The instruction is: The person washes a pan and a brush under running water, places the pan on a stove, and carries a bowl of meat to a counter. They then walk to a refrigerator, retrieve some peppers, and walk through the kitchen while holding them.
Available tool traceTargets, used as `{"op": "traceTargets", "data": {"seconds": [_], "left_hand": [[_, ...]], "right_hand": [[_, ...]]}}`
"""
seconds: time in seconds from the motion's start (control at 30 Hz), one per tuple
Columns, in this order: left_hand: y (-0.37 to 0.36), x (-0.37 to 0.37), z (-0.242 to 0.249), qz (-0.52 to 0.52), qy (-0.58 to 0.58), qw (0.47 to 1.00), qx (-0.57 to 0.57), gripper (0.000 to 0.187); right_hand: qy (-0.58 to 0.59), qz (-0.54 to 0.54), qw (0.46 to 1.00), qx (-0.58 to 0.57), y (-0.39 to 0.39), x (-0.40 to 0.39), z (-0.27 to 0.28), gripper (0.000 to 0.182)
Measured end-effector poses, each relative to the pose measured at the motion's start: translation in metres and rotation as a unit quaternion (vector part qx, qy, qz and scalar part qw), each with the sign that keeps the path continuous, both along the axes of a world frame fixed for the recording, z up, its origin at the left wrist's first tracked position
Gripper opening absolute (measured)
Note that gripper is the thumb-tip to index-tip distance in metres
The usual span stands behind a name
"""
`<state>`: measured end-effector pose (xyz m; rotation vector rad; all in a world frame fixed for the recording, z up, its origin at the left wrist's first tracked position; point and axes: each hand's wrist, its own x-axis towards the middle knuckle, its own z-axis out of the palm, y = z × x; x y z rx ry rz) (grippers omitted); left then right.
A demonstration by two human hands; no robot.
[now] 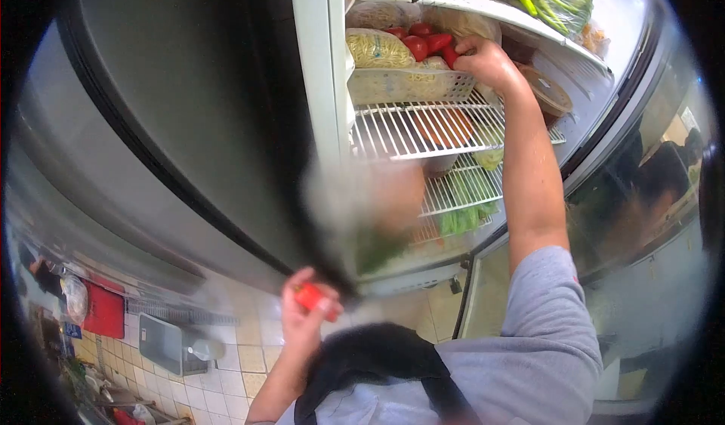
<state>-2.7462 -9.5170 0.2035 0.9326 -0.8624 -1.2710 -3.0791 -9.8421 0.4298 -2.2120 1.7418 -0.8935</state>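
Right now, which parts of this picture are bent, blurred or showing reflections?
In the head view, fisheye distortion curves the dark grey panel, and the corners are black; a blurred patch, cause unclear, hides part of the lower wire shelves; hazy reflections mark the glossy right door.

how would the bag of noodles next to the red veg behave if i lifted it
The noodle bag would probably sag and flex, since its contents look stringy inside thin, clear plastic. Its shiny film may feel slippery. It seems unlikely to roll, being soft-looking and packed close beside the red vegetables.
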Motion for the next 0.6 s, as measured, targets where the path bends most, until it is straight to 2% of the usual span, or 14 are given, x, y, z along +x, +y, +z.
{"op": "traceTargets", "data": {"seconds": [0.07, 0.1, 0.13, 0.2, 0.23, 0.3, 0.33, 0.4, 0.43, 0.5, 0.53, 0.6], "left_hand": [[0.0, 0.001, -0.003, -0.004, 0.0, 1.0, -0.003, 0.047], [0.0, 0.001, -0.005, -0.011, -0.001, 1.0, -0.007, 0.046], [-0.001, 0.001, -0.006, -0.012, -0.002, 1.0, -0.007, 0.046], [-0.002, -0.002, -0.008, -0.011, 0.018, 1.0, 0.012, 0.042], [-0.002, -0.003, -0.009, -0.013, 0.017, 1.0, 0.014, 0.042], [-0.004, -0.005, -0.01, -0.015, 0.024, 1.0, 0.011, 0.038], [-0.004, -0.004, -0.011, -0.017, 0.024, 1.0, 0.012, 0.038], [-0.005, 0.0, -0.018, -0.053, 0.044, 0.998, -0.002, 0.038], [-0.007, 0.005, -0.028, -0.052, 0.045, 0.998, -0.001, 0.038], [-0.012, 0.013, -0.047, -0.162, 0.158, 0.969, -0.103, 0.042], [-0.014, 0.006, -0.037, -0.162, 0.159, 0.969, -0.101, 0.042], [-0.021, -0.017, -0.001, -0.101, 0.259, 0.956, -0.09, 0.047]], "right_hand": [[-0.104, -0.045, 0.987, -0.116, 0.006, 0.0, -0.011, 0.041], [-0.158, -0.008, 0.976, -0.151, 0.003, -0.002, -0.018, 0.043], [-0.159, -0.009, 0.976, -0.152, 0.002, -0.005, -0.021, 0.043], [-0.279, 0.03, 0.95, -0.134, 0.009, -0.007, -0.027, 0.044], [-0.28, 0.027, 0.95, -0.134, 0.015, -0.006, -0.028, 0.044], [-0.391, 0.041, 0.912, -0.113, 0.029, -0.005, -0.027, 0.043], [-0.391, 0.04, 0.912, -0.113, 0.04, -0.004, -0.028, 0.043], [-0.463, 0.124, 0.87, -0.112, 0.072, 0.0, -0.035, 0.041], [-0.463, 0.143, 0.87, -0.092, 0.093, 0.008, -0.042, 0.041], [-0.461, 0.197, 0.865, -0.028, 0.139, 0.03, -0.063, 0.04], [-0.458, 0.23, 0.859, 0.017, 0.159, 0.044, -0.074, 0.039], [-0.506, 0.334, 0.792, 0.075, 0.186, 0.085, -0.102, 0.033]]}}
